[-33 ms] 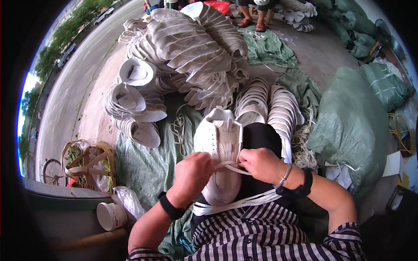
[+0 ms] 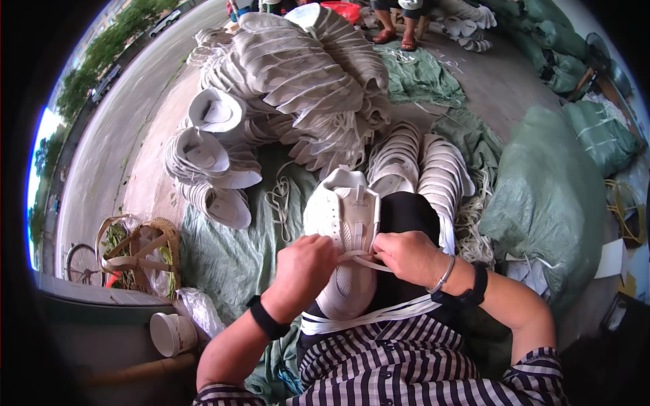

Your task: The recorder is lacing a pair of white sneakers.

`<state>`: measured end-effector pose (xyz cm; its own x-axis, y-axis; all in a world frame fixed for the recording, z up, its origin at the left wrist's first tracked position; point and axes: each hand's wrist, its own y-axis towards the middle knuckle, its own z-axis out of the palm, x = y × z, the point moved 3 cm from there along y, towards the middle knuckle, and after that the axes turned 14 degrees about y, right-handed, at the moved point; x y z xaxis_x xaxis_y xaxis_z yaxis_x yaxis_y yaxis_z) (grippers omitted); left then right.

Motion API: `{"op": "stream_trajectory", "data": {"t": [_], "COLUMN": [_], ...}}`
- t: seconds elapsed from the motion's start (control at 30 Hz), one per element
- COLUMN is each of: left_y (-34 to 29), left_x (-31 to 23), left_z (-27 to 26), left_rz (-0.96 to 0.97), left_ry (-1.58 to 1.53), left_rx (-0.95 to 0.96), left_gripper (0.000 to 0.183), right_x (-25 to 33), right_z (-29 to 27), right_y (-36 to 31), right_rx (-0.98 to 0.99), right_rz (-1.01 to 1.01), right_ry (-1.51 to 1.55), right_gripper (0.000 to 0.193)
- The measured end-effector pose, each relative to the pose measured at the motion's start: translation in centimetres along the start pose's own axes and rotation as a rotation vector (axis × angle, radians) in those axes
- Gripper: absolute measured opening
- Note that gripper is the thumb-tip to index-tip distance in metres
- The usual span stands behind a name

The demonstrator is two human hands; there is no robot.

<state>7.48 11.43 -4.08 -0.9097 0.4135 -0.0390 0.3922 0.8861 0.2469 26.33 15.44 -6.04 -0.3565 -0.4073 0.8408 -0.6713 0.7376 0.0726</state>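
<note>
A white shoe upper (image 2: 347,298) lies across my lap, toe toward me, its tongue and eyelet rows turned away. A white shoelace (image 2: 357,256) crosses the lower end of the lacing opening. My left hand (image 2: 306,271) is closed at the left edge of that opening, fingers pinched by the lace. Over at the right edge, my right hand (image 2: 411,256) pinches the lace too, and a loose end trails below its fingers. The fingertips partly hide where the lace passes through the eyelets. More white laces (image 2: 372,318) lie in a bundle over my lap.
Ahead rises a big heap of white shoe uppers (image 2: 291,74), with nested stacks (image 2: 443,172) nearer me. A green sheet (image 2: 223,260) covers the ground. Full green sacks (image 2: 542,196) stand right; a woven basket (image 2: 159,254) and white bucket (image 2: 169,335) sit left. Another person's feet (image 2: 408,42) show beyond.
Nearly everything is the same. The surroundings sit slightly farther right in the picture, and both hands keep their pinch at the lace.
</note>
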Motion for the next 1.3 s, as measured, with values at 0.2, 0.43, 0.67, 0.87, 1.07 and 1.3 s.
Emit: {"op": "stream_trajectory", "data": {"t": [0.2, 0.43, 0.67, 0.87, 1.07, 1.3], "left_y": [1.2, 3.4, 4.0, 4.0, 4.9, 8.0], "left_x": [1.2, 0.9, 1.3, 0.5, -1.1, 0.3], "left_z": [-1.0, -3.7, -2.0, -1.7, -0.9, -2.0], "left_rz": [-0.153, 0.429, 0.518, 0.472, 0.409, 0.019], "left_ry": [-0.148, 0.184, 0.147, 0.399, 0.473, -0.270], "left_rx": [0.363, 0.036, 0.246, 0.095, 0.539, 0.490], "left_gripper": [0.010, 0.037, 0.021, 0.005, 0.012, 0.017], "right_x": [2.3, 3.5, 2.3, 1.5, 0.5, -0.1], "right_z": [-1.6, -1.5, -2.2, -1.9, -1.2, -1.4], "right_y": [0.6, 2.1, 2.1, 1.8, 1.6, 1.6], "right_rx": [0.022, 0.150, 0.250, 0.147, 0.046, 0.065], "right_rz": [-0.250, -0.421, -0.400, -0.530, -0.596, -0.578], "right_ry": [-0.373, -0.625, -0.489, -0.402, -0.395, -0.365], "right_gripper": [0.009, 0.019, 0.024, 0.022, 0.010, 0.012]}}
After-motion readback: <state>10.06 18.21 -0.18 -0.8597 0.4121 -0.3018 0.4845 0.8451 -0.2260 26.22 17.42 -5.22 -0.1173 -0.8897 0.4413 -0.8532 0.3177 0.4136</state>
